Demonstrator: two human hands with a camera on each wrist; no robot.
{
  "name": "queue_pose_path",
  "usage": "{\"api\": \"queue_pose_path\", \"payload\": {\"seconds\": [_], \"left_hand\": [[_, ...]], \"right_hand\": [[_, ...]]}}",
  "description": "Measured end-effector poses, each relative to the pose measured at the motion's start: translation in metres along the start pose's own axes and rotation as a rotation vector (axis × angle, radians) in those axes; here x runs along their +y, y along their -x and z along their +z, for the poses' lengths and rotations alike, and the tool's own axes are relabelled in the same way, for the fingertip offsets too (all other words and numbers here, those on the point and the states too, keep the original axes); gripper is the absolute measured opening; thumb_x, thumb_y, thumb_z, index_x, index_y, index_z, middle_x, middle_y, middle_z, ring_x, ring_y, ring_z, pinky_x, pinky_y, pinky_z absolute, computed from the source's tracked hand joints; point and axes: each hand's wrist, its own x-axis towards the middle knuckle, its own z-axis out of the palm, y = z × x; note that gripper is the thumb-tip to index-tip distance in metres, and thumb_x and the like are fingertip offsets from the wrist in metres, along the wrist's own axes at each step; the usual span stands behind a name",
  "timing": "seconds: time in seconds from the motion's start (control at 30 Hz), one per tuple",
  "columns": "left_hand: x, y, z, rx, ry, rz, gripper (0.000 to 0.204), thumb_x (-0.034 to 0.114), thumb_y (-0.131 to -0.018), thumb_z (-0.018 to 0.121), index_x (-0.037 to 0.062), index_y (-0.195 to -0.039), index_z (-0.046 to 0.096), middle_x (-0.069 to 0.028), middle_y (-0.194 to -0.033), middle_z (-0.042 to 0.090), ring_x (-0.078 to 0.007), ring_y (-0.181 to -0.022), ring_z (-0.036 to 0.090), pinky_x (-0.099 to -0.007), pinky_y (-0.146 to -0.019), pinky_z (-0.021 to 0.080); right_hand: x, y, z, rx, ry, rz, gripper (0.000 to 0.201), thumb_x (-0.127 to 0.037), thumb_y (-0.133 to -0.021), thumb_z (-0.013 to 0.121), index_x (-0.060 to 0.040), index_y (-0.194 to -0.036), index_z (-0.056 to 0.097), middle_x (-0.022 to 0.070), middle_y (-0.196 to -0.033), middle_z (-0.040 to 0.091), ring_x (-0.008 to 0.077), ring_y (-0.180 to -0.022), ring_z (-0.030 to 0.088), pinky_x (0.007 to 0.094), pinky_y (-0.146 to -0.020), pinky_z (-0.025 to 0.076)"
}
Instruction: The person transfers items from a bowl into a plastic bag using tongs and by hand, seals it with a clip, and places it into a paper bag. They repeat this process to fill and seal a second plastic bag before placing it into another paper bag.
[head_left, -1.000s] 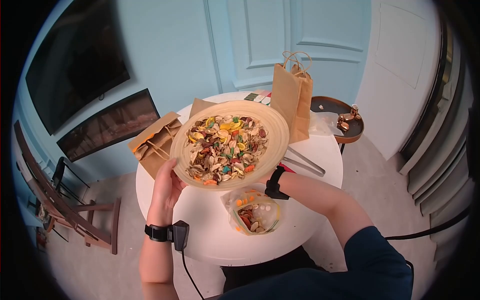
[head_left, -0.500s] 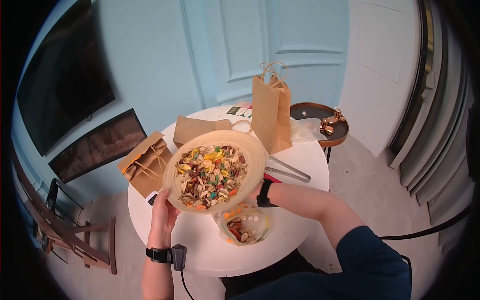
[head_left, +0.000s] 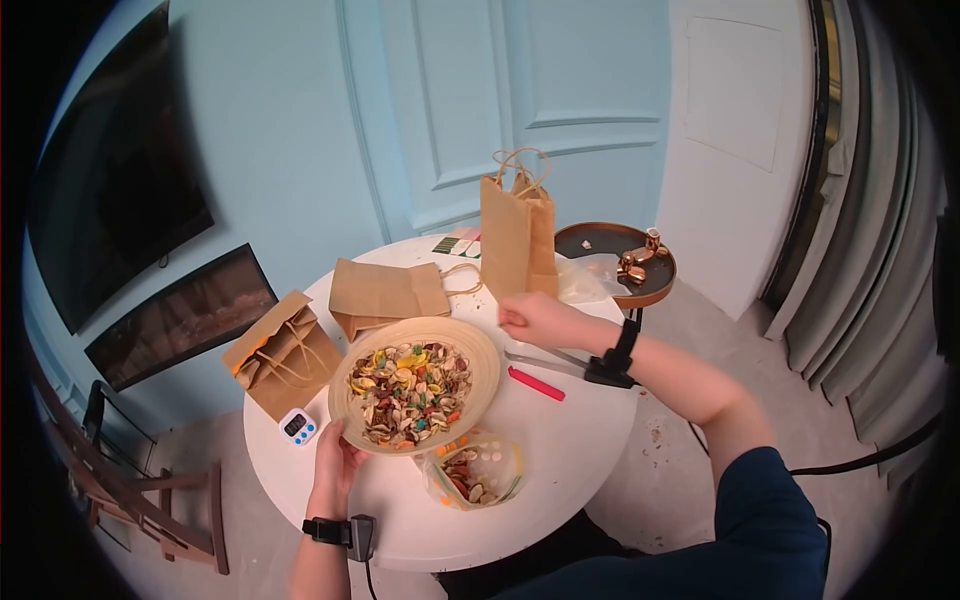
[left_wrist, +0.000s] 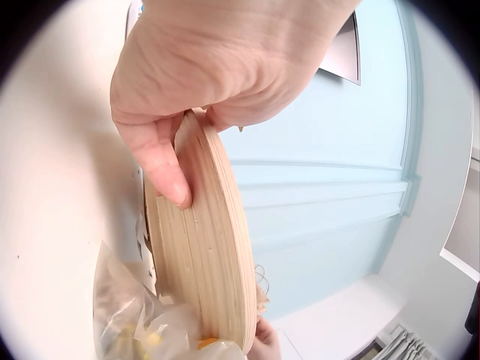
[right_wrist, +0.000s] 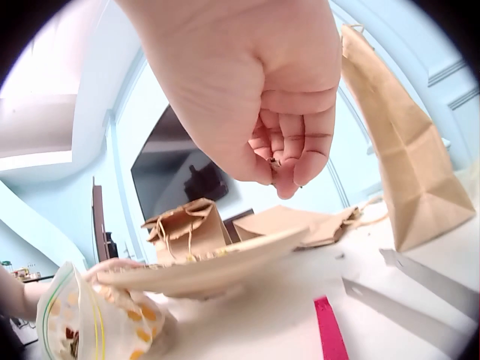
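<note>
The left hand (head_left: 335,475) holds the near-left rim of a round wooden plate (head_left: 487,370) bearing mixed dried petals (head_left: 410,395). In the left wrist view, that hand (left_wrist: 217,67) has its fingers on the plate's underside (left_wrist: 214,247). To the plate's right, the right hand (head_left: 550,322) hangs above the table by the tall paper bag; in the right wrist view its curled fingertips (right_wrist: 283,180) pinch small dark bits. An open clear pouch (head_left: 500,485) with dried pieces inside stands just in front of the plate.
Metal tongs (head_left: 547,363) and a red-pink object (head_left: 537,384) lie on the white table (head_left: 400,540). Around the back stand paper bags (head_left: 508,235), (head_left: 385,292), (head_left: 285,370). A white timer (head_left: 298,427) lies left; a round tray table (head_left: 655,297) stands behind right.
The right hand has left the plate's right side and moved right, above the tongs. The plate, in the left hand, has come lower. The timer and red-pink object show more fully.
</note>
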Motion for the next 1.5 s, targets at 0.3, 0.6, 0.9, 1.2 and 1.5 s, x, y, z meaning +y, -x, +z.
{"api": "queue_pose_path", "payload": {"seconds": [0.3,0.6,0.9,1.2,1.5], "left_hand": [[-0.007,-0.004,0.001,0.044,0.018,-0.017,0.034,0.024,-0.097,0.032,-0.0014,-0.114,0.049,-0.012,-0.094,0.065,-0.017,-0.076,0.067,-0.0267,-0.061,0.059],[-0.019,-0.014,-0.005,0.044,0.025,-0.013,0.033,0.023,-0.097,0.033,-0.0011,-0.114,0.048,-0.0133,-0.097,0.064,-0.0184,-0.078,0.067,-0.0278,-0.062,0.059],[-0.03,-0.026,-0.014,0.008,0.018,0.027,0.031,0.023,-0.098,0.034,0.0013,-0.115,0.048,-0.0117,-0.098,0.064,-0.0175,-0.077,0.066,-0.0268,-0.06,0.058],[-0.035,-0.023,-0.009,-0.011,-0.01,0.047,0.032,0.023,-0.098,0.034,0.0021,-0.117,0.049,-0.0095,-0.099,0.065,-0.0161,-0.082,0.066,-0.0279,-0.066,0.057],[-0.039,-0.026,-0.006,-0.041,-0.039,-0.008,0.034,0.023,-0.1,0.031,0.0012,-0.12,0.047,-0.0115,-0.103,0.063,-0.0173,-0.085,0.065,-0.0289,-0.071,0.057]], "right_hand": [[-0.023,-0.079,0.045,-0.367,-0.517,0.036,0.017,-0.008,-0.082,0.055,0.0044,-0.094,0.059,0.0093,-0.085,0.066,0.0147,-0.067,0.065,0.0273,-0.06,0.053],[0.056,-0.063,0.047,-0.391,0.25,0.429,0.017,-0.002,-0.079,0.047,0.0056,-0.082,0.061,0.02,-0.081,0.065,0.0267,-0.063,0.066,0.0381,-0.057,0.053],[0.116,-0.055,0.119,-0.134,0.658,0.279,0.018,-0.004,-0.081,0.052,-0.0003,-0.085,0.069,0.022,-0.086,0.067,0.0331,-0.081,0.068,0.0409,-0.066,0.055],[0.119,-0.049,0.118,-0.118,0.576,0.285,0.017,-0.004,-0.079,0.054,0.0015,-0.087,0.068,0.0226,-0.088,0.066,0.0356,-0.083,0.067,0.0426,-0.07,0.055],[0.041,-0.068,0.09,0.054,0.006,0.116,0.017,-0.012,-0.072,0.064,0.0008,-0.083,0.064,0.0208,-0.08,0.065,0.0354,-0.072,0.064,0.04,-0.064,0.051]]}}
